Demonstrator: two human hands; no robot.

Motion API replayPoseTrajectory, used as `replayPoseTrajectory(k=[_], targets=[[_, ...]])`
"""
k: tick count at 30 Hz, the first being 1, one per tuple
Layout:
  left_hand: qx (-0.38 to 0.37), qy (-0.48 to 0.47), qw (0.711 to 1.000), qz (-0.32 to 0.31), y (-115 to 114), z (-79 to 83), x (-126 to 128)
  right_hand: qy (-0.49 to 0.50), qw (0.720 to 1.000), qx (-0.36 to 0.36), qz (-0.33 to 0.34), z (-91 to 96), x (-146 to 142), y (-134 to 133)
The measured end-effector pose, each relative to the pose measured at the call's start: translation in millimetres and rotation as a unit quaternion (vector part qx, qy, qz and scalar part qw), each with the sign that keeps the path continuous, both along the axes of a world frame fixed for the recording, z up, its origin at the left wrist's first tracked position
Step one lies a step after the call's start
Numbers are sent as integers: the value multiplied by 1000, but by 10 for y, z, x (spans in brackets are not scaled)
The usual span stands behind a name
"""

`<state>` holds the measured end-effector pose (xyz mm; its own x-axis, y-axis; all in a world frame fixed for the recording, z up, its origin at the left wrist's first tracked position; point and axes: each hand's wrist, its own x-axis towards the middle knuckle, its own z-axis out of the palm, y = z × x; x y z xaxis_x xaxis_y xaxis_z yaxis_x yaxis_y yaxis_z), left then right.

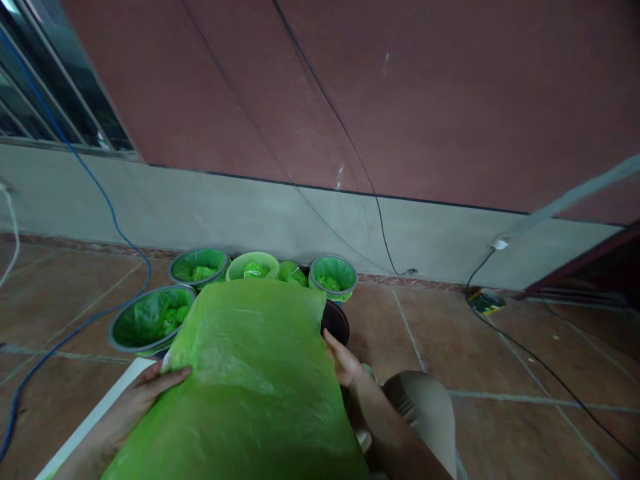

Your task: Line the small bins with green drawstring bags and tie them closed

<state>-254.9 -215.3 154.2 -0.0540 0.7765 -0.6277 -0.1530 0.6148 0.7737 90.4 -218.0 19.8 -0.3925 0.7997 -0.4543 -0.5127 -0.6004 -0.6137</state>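
A wide, thin green plastic bag [255, 360] spreads in front of me, covering much of the lower middle of the view. On its left edge my left hand [157, 387] is closed, the thumb lying over the film. The opposite edge is pinched by my right hand [343, 357], close to a dark bin [337, 323] that the bag partly hides. Just beyond the bag stand several bins with green liners: a large grey-rimmed one [127, 327] at left, another grey-rimmed bin [200, 265], a light green bin [235, 270], and a bin at right [350, 288].
Behind the bins runs a wall [250, 207], grey below and dark red above. A blue cable [113, 217] crosses the tiled floor [430, 333] on the left. A black cable [530, 360] lies on the right, near a small dark green and yellow object [485, 301]. A white strip [103, 413] lies beside my left arm.
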Motion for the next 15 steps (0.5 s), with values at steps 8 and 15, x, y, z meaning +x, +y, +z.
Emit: replayPoseTrajectory(k=[8,15], targets=[[36,-26,998,-37,155,-119,64,-198,944,48,-260,234,659,-182],[139,-52,988,-36,349,-132,196,-179,923,172,-293,833,951,-255]])
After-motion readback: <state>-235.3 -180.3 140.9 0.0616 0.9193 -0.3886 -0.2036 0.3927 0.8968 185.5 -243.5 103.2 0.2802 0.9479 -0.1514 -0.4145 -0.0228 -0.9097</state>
